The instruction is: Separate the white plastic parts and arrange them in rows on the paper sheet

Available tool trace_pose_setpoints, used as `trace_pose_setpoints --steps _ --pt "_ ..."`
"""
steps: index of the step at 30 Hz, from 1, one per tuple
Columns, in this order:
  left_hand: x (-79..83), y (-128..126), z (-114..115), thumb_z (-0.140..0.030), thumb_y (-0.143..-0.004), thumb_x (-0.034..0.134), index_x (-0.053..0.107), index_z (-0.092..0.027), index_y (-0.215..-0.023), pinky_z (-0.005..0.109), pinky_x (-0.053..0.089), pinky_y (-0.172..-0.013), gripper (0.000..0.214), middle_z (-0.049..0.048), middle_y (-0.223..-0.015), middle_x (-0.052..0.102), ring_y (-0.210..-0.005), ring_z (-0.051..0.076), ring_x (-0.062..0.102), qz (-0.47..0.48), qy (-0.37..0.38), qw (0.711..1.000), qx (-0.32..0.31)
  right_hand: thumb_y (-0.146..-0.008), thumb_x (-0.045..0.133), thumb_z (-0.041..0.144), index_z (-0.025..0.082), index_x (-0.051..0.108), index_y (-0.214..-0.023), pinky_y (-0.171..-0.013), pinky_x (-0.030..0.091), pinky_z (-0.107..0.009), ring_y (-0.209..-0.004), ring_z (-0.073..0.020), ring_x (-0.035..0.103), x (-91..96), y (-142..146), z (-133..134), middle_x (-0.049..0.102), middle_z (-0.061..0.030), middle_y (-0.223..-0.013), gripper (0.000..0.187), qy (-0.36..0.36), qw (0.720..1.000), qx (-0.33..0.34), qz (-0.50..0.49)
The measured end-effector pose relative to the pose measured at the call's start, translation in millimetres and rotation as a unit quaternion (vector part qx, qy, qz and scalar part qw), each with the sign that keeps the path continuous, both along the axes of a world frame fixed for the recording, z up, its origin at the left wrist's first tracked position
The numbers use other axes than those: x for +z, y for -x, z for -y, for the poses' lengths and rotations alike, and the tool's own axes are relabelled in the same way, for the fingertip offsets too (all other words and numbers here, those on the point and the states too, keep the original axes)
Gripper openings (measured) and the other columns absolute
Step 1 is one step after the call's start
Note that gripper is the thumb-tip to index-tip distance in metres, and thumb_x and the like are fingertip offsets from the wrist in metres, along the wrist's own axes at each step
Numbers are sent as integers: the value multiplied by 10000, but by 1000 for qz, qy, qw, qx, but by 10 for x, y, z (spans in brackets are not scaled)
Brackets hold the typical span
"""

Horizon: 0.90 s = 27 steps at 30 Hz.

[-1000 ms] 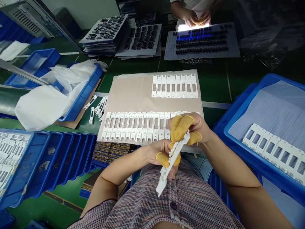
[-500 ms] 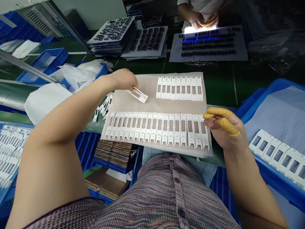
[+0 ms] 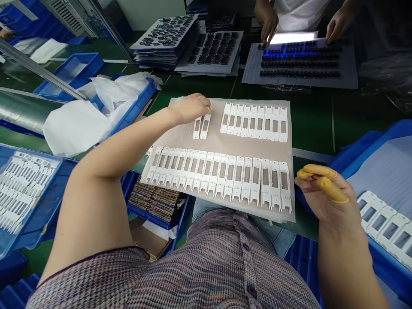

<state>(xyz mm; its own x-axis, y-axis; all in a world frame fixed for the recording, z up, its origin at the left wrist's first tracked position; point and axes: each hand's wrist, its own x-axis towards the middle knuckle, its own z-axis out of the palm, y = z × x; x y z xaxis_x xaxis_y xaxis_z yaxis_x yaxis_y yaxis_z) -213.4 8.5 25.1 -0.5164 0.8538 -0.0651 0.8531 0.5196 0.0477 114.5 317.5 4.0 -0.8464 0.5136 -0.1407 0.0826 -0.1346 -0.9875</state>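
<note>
My left hand [image 3: 194, 107] reaches over the upper left of a pale sheet [image 3: 180, 139], its fingers closed at the top ends of two slim white plastic frames [image 3: 205, 127]. These sit side by side, and the hand hides their upper ends. To their right on the sheet runs a short row of similar white frames [image 3: 254, 122]. A longer row of white frames [image 3: 219, 174] spans the near part of the sheet. Right of the sheet, my right hand [image 3: 330, 191] is raised, wearing yellow finger cots, with fingers curled to the thumb and nothing visible between them.
Blue trays with white frames stand at left [image 3: 24, 189] and right [image 3: 386, 227]. White wrapping sheets [image 3: 75, 126] lie by a blue bin [image 3: 143, 96]. Across the bench, another person's hands [image 3: 269, 28] touch a sheet of dark parts [image 3: 299, 79]. Stacked sheets of dark parts [image 3: 164, 38] stand beyond.
My left hand has brought the white frames rightward, from tilted above the sheet to upright beside the short row. My right hand has moved away from the sheet's edge. The other person's hands have spread apart.
</note>
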Motion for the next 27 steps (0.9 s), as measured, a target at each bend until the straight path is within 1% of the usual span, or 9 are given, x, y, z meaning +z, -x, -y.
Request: trace_pose_setpoints --steps 2,3,6,10,14,18,22,24,27 --pt "10 -109 180 -145 -889 524 698 -125 -1270 438 466 -1069 419 132 -1242 710 -1207 307 624 18 -20 999 42 -598 907 391 354 817 -784 -660 424 -446 -740 -248 604 -44 -3 -28 653 -102 -790 210 9 1000 -7 3" --pt "-12 -174 259 -198 -897 567 678 -132 -1309 435 484 -1038 432 127 -1222 721 -1165 310 641 31 -21 997 61 -604 903 396 354 815 -781 -662 430 -453 -747 -252 612 -69 -2 -43 661 -109 -801 202 14 1000 -8 5" --pt "-170 -380 416 -350 -872 699 680 -152 -1316 456 475 -1034 486 117 -1167 744 -1145 336 637 62 -31 992 101 -636 889 425 369 818 -785 -676 456 -466 -790 -267 631 -138 18 -74 690 -124 -849 175 17 1000 6 14" --pt "-410 -553 445 -418 -894 706 651 -183 -1386 473 449 -1035 548 153 -1296 694 -1220 360 579 49 -41 991 120 -650 879 423 377 825 -791 -673 463 -468 -819 -277 635 -170 85 -37 699 -129 -865 158 15 999 11 28" --pt "-528 -561 427 -402 -893 714 654 -241 -1400 484 435 -1036 535 140 -1297 681 -1217 362 557 65 -46 990 115 -638 885 383 344 828 -786 -641 447 -442 -779 -256 615 -173 118 29 686 -117 -859 163 34 999 -10 33" --pt "-572 -550 444 -379 -912 677 694 -235 -1357 488 432 -1050 467 141 -1302 676 -1220 359 554 85 -71 988 107 -644 897 363 334 831 -800 -631 434 -414 -768 -231 598 -201 74 20 680 -112 -863 172 53 998 -10 36" --pt "-547 -555 431 -385 -943 640 707 -191 -1332 496 435 -1062 440 158 -1318 668 -1239 364 545 88 -90 986 107 -643 908 342 325 824 -792 -624 416 -394 -740 -205 570 -210 6 -25 672 -96 -845 173 71 996 -37 38" --pt "-507 -532 384 -393 -959 625 698 -177 -1344 502 431 -1068 447 168 -1314 665 -1237 364 541 74 -105 985 112 -643 910 344 327 811 -782 -610 404 -391 -715 -201 552 -201 -14 -36 669 -88 -838 171 73 995 -48 36" --pt "-448 -468 242 -389 -975 615 688 -203 -1355 499 429 -1061 429 151 -1314 666 -1232 355 536 60 -128 984 107 -653 903 357 328 802 -795 -600 391 -400 -685 -202 529 -189 -22 -37 665 -88 -834 177 74 996 -44 34"
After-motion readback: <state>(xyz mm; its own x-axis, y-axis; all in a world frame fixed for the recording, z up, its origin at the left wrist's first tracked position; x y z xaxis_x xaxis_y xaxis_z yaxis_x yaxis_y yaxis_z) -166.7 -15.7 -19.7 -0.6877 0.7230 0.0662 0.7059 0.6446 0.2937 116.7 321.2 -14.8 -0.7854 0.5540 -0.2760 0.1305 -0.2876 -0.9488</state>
